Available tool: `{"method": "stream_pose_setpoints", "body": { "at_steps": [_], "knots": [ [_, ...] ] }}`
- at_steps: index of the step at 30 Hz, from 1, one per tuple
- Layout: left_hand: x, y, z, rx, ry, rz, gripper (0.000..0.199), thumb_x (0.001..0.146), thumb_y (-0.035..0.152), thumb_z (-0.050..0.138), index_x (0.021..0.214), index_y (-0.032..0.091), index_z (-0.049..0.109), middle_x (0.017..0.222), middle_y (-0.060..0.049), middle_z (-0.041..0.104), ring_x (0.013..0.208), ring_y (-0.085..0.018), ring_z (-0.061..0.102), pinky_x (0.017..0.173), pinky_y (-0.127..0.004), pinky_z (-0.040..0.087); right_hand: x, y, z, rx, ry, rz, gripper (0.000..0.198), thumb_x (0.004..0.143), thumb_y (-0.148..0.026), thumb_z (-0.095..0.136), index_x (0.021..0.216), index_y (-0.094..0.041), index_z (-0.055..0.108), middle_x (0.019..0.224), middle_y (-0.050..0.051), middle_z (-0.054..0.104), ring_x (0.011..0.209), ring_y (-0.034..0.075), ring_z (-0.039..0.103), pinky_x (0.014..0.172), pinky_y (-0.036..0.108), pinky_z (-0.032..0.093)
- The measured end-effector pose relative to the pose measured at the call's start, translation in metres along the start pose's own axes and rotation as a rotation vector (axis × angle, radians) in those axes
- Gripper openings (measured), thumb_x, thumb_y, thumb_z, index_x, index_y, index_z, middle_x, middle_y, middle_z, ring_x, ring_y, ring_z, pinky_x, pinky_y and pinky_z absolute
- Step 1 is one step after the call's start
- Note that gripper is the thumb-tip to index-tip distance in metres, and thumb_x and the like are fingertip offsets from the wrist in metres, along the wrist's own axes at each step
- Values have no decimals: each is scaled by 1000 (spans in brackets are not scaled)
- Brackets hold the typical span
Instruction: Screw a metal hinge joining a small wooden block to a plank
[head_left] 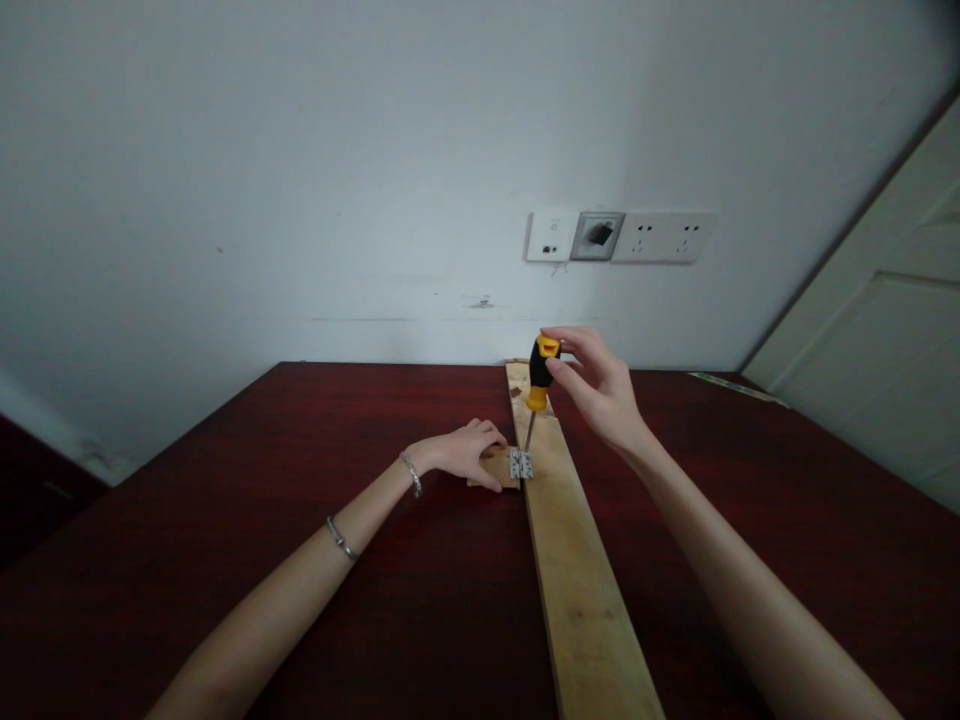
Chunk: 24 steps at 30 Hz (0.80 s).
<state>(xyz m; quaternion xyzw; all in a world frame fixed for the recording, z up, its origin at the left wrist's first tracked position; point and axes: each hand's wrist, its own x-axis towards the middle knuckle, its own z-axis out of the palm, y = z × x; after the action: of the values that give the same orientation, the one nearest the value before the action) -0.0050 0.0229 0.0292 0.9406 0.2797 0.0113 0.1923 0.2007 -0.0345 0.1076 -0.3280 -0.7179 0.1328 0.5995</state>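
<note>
My right hand (600,385) grips the top of a screwdriver (540,370) with a black and yellow handle, thumb and fingers round its end. The shaft points down, slightly tilted, and its tip meets a metal hinge (521,463). One leaf of that hinge lies on a long wooden plank (574,540), the other on a small wooden block (499,466) at the plank's left edge. Fingers and thumb of my left hand (469,453) are closed about the block's far and near sides. Any screw under the tip is too small to make out.
The plank runs along the dark red table (360,430) from the near edge to the wall. Wall sockets (664,237) and a plug (600,234) are above the table. A thin printed strip (739,387) lies at the back right, near a pale door (885,310).
</note>
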Motion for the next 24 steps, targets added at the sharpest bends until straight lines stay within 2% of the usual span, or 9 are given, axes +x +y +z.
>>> {"method": "stream_pose_setpoints", "body": {
  "at_steps": [4, 9, 14, 20, 24],
  "knots": [
    [1, -2, 1, -8, 5, 12, 62, 65, 52, 76, 113, 19, 54, 109, -6, 51, 103, -25, 44, 89, -33, 38, 0, 3, 0, -10, 10, -22, 30, 87, -26, 56, 115, -34, 63, 111, 4, 55, 104, 19, 56, 82, 36, 55],
    [1, -4, 2, -12, 10, 10, 62, 65, 51, 76, 113, 20, 54, 109, -6, 51, 103, -25, 44, 88, -33, 38, 0, 7, 5, -4, 51, 22, 40, 82, -30, 63, 122, -34, 57, 107, 4, 50, 99, 18, 56, 78, 35, 57],
    [1, -4, 2, -2, 7, 28, 62, 65, 52, 76, 113, 19, 54, 111, -6, 51, 104, -25, 44, 88, -33, 38, -1, 6, 8, -55, 101, 50, 32, 78, -32, 68, 108, -29, 59, 107, 4, 49, 100, 18, 55, 73, 32, 57],
    [1, -5, 3, -10, 10, 22, 62, 65, 51, 76, 114, 19, 54, 110, -7, 51, 104, -25, 44, 89, -33, 38, -1, 3, 14, 153, 107, 102, 38, 75, -29, 70, 105, -28, 46, 109, 2, 56, 87, 15, 64, 75, 33, 58],
    [1, -5, 2, -22, 8, 18, 64, 65, 51, 76, 114, 19, 54, 110, -7, 51, 104, -25, 44, 89, -34, 39, -1, 1, 11, 108, 87, 103, 34, 75, -31, 71, 103, -26, 52, 106, 3, 60, 88, 17, 65, 73, 33, 58]
  ]
}}
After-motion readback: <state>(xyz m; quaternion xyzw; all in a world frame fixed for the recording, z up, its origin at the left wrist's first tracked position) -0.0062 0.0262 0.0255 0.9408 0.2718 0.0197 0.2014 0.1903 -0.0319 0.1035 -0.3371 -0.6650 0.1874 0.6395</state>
